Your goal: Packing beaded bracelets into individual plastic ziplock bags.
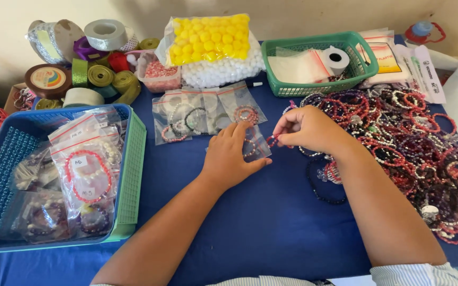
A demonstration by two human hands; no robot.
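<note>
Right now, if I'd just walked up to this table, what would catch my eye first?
Probably the big tangled heap of red, purple and white beaded bracelets on the right of the blue tablecloth. Next, the clear bag of bright yellow pom-poms at the back. In the middle, the left hand presses a small clear zip bag while the right hand feeds in a bracelet.

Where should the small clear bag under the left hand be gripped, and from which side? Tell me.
Grip the small clear bag at its open right edge, coming from the right, where the right hand pinches a red bead bracelet at the mouth. The bag lies flat on the blue cloth with the left hand pressed over its left part, so only the right edge seems free to pinch.
</note>
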